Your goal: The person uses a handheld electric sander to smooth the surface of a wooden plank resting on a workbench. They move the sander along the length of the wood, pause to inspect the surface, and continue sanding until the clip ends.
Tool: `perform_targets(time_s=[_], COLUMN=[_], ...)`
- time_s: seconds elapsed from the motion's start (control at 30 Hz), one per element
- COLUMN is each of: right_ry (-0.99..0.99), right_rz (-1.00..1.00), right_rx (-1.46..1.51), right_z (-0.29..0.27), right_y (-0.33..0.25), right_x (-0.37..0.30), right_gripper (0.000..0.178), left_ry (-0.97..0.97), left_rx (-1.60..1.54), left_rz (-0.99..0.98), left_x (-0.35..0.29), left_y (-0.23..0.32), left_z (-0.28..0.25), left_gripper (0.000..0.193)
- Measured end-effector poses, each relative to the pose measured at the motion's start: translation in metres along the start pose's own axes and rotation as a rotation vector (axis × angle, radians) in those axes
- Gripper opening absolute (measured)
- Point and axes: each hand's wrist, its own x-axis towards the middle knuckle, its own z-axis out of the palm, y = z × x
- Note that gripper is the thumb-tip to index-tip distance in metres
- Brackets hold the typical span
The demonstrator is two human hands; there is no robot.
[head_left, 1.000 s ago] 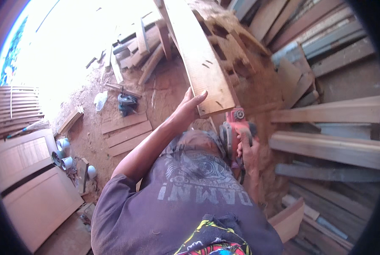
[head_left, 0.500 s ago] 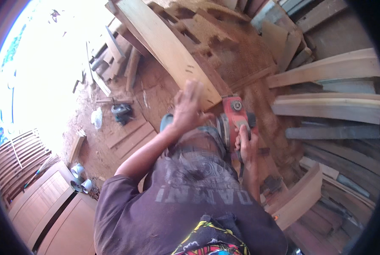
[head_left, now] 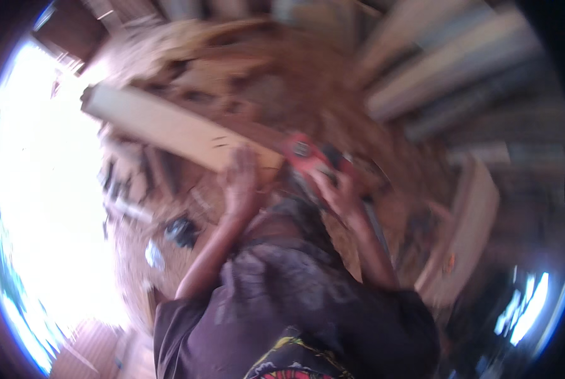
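A long pale wooden board point(head_left: 169, 129) stretches from in front of me toward the far left, with small dark marks near its close end. My left hand point(head_left: 241, 177) lies on that close end with its fingers stretched out, smeared a little by motion. My right hand point(head_left: 338, 189) is wrapped round the handle of a red electric planer point(head_left: 303, 153), which has a round dark knob on its front. The planer sits at the right of the board's near end, by a darker wood strip point(head_left: 260, 132). Its underside is hidden.
Blurred planks point(head_left: 446, 72) lie stacked at the far right. A thick wooden piece point(head_left: 465, 230) slants up nearer on the right. To the left, scrap wood point(head_left: 128, 170), a dark object point(head_left: 181, 232) and a whitish crumpled thing point(head_left: 154, 256) lie on the brown ground.
The whole view has swung round, so the board now slants more to the left. My left hand has flattened onto the board. The planer stays in my right hand at the board's near end.
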Motion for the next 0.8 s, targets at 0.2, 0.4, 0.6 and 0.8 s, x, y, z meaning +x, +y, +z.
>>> perform_targets(time_s=[0.2,0.4,0.6,0.8], right_ry=[0.266,0.302,0.545,0.419], right_rz=[-0.081,0.083,0.13,0.081], right_rx=[-0.274,0.015,0.104,-0.265], right_z=[-0.012,-0.007,-0.041,-0.092], right_y=[0.016,0.003,0.078,0.258], right_x=[-0.022,-0.037,-0.065,-0.106], right_gripper=[0.05,0.063,0.045,0.042], left_ry=[-0.185,-0.233,-0.293,-0.184], left_rx=[0.085,0.218,0.264,0.252], left_rz=[0.262,0.372,0.405,0.449], left_x=[0.015,0.054,0.054,0.04], left_y=[-0.028,-0.043,-0.057,-0.043], left_z=[-0.04,-0.065,-0.066,-0.058], left_gripper=[0.133,0.128,0.129,0.138])
